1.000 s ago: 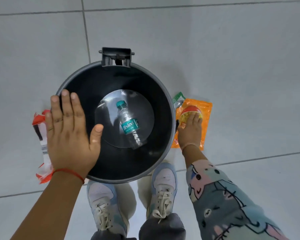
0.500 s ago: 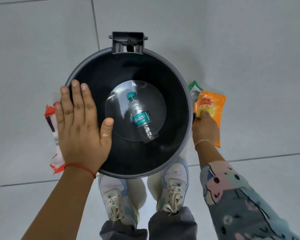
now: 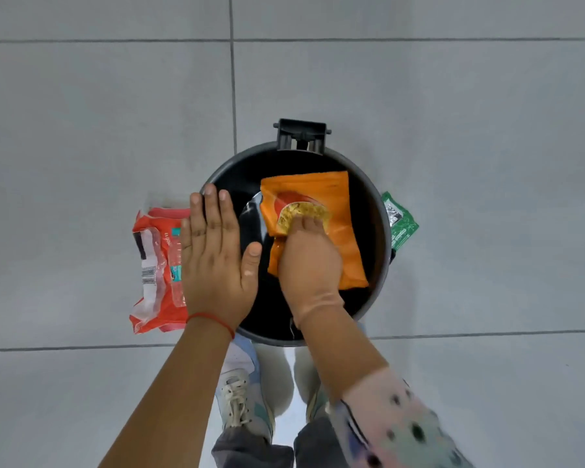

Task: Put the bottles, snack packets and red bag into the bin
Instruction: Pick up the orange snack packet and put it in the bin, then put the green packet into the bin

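A round black bin (image 3: 379, 211) stands open on the floor in front of my feet. My right hand (image 3: 309, 261) is shut on an orange snack packet (image 3: 338, 204) and holds it over the bin's mouth. The packet hides the bin's bottom, so the bottle seen there earlier is out of sight. My left hand (image 3: 217, 258) hovers flat, fingers spread, over the bin's left rim. A red bag (image 3: 156, 265) with a clear bottle inside lies on the floor left of the bin. A green snack packet (image 3: 399, 222) lies on the floor at the bin's right side.
The bin's hinge bracket (image 3: 301, 135) sticks out at its far rim. My two shoes (image 3: 240, 396) stand just behind the bin's near edge. Grey floor tiles (image 3: 487, 130) surround the bin on all sides.
My right hand has lifted the orange packet from the floor at the bin's right and brought it over the bin's mouth. The green packet beneath is now uncovered. My left hand stayed at the left rim.
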`<state>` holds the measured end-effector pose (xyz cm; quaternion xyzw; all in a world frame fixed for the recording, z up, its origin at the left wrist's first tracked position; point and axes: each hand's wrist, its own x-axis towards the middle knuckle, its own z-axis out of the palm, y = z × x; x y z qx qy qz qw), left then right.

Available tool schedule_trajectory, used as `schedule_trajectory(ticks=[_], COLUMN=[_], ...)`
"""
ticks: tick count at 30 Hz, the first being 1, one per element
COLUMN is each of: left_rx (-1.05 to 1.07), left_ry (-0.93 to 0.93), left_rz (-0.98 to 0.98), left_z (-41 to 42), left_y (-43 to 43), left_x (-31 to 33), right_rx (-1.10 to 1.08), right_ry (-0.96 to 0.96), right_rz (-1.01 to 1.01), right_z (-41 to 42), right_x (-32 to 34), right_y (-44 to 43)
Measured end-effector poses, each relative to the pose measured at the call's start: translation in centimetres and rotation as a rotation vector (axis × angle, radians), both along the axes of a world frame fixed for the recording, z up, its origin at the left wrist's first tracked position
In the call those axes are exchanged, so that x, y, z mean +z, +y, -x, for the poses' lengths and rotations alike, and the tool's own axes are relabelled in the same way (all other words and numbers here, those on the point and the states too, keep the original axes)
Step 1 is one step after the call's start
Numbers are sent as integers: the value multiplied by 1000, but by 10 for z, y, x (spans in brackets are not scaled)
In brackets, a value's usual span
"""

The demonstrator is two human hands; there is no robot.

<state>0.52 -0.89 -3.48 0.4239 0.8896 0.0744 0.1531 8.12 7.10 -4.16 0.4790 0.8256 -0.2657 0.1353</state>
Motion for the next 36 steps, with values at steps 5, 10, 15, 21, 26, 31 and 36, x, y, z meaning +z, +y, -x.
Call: schedule_trajectory(ticks=[5,10,15,21,26,31,36], left_rx=[-20,-32,-42,-57,-73,-76,-70], left_ry=[43,61,69,102,137,168,176], left_rz=[22,22,35,39,16,10,24], left_z=[0,-1,-2,-2,-1,-3,-3], left_y=[-1,1,0,-1,-2,-3,-2], left_x=[-2,-2,-5,-9,-11,-13,-12], right_rx=[-53,-29,-492,-549,-239,-197,-328], right_ry=[-319,-64,805,206,-201,-248,-187], right_rz=[147,3,-630,-141,100,51,158], right_z=[10,15,-31,-119,-136,-139,-134], right_x=[-73,-40,45,-89,-166,-175,-147], right_y=[-6,-9,55,93,62,50,59])
